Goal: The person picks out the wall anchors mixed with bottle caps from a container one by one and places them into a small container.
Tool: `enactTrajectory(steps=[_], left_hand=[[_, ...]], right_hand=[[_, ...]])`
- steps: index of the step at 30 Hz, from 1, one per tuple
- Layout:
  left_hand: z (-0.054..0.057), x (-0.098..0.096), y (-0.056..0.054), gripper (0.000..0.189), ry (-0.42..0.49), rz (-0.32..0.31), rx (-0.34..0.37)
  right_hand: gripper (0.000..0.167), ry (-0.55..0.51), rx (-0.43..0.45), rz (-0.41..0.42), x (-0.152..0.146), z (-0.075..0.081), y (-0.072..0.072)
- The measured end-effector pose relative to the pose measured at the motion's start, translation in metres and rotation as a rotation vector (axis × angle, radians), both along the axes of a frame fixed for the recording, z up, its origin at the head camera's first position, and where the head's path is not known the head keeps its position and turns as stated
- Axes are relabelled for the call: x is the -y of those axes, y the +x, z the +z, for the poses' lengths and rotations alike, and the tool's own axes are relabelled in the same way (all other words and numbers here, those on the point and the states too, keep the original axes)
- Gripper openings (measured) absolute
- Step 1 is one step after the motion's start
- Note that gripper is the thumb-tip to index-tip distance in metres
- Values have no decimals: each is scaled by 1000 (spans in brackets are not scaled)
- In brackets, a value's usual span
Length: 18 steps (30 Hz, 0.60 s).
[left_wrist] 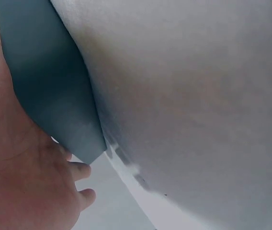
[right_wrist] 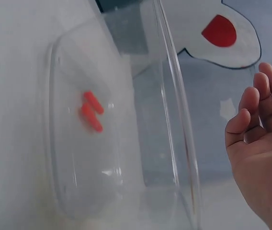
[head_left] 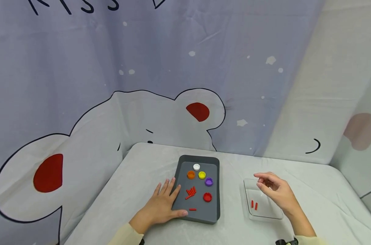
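My left hand (head_left: pixel 161 207) rests with spread fingers along the left edge of a dark grey tray (head_left: pixel 204 216), the thumb at its near corner. In the tray lie a small heap of red sticks (head_left: pixel 190 192), a separate red stick (head_left: pixel 192 209) and a red round cap (head_left: pixel 207 197). Over the far right part of a clear plastic box (head_left: pixel 274 213) hovers my right hand (head_left: pixel 278 193), its fingers loosely bent and nothing visible between them. Two short red sticks (right_wrist: pixel 93 111) lie on the box's bottom, side by side in the right wrist view.
Farther up the tray sit white (head_left: pixel 196 166), orange (head_left: pixel 190 175), yellow (head_left: pixel 202 175) and purple (head_left: pixel 208 181) round caps. A white cloth (head_left: pixel 234 231) covers the table. Behind it hangs a printed curtain (head_left: pixel 161 51). Table surface separates tray and box.
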<state>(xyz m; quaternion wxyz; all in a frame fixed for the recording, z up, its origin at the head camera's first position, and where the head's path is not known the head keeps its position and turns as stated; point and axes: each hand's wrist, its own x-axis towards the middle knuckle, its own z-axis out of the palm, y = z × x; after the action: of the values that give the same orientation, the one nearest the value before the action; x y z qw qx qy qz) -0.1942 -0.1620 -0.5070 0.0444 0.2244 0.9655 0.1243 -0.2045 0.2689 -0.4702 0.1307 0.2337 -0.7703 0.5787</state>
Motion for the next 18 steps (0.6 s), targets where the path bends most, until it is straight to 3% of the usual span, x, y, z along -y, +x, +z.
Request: enactTrajectory(steps=[18], left_hand=[[-10,1,-3,105,-30,7,-16]], right_hand=[[29,158,45,195,70,-5,-20]])
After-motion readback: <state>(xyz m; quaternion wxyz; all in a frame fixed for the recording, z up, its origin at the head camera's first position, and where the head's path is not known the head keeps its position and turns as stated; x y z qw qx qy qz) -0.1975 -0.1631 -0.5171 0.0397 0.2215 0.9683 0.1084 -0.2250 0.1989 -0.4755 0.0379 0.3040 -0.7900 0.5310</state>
